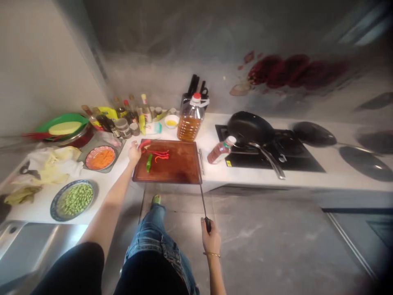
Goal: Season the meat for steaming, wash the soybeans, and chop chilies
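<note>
My left hand (134, 153) reaches to the far left corner of a brown wooden cutting board (181, 166) and is closed on a red chili pepper (144, 144). More red chilies (160, 155) and one green chili (149, 162) lie on the board beside it. My right hand (210, 239) hangs low over the floor, away from the counter, closed round the dark handle of a knife (204, 203). Its thin blade points up toward the board's right edge.
A big oil bottle (190, 119), a knife block and several condiment bottles stand behind the board. A bowl of green beans (74, 199) and a tray with orange shreds (100, 158) sit left. A black pan (250, 128) rests on the cooktop, a red-filled bottle (220, 150) beside it.
</note>
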